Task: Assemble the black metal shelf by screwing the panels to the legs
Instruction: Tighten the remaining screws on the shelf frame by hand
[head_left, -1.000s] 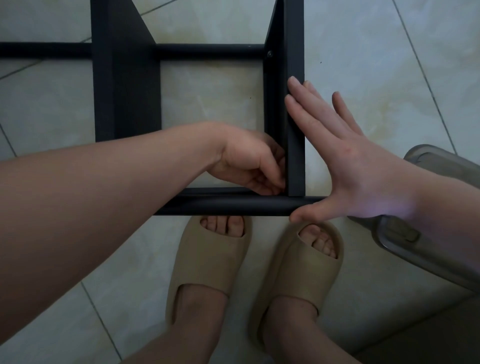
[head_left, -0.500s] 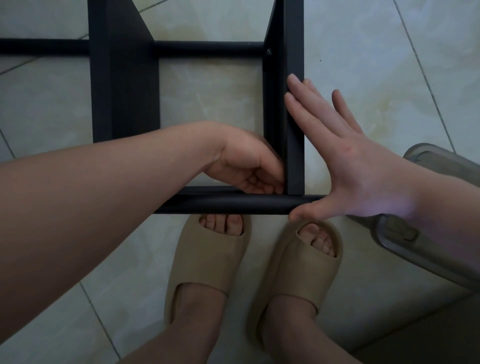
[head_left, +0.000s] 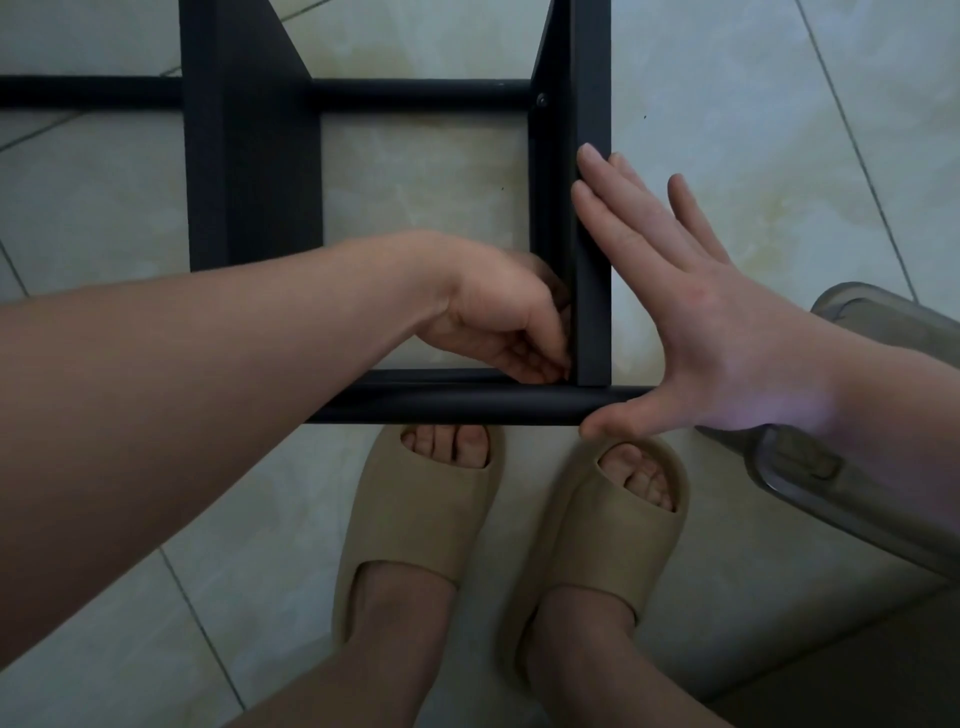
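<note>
Only the left hand (head_left: 498, 322) has rolled slightly, curled in the corner of the black metal shelf (head_left: 441, 408) on the tiled floor (head_left: 753, 130), its grip unclear; the right hand (head_left: 691, 332) stays flat, fingers straight, on the upright black panel (head_left: 592, 218).

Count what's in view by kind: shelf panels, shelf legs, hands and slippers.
Black panels: 2
Black legs: 2
Hands, left hand and right hand: 2
Beige slippers: 2
Total: 8
</note>
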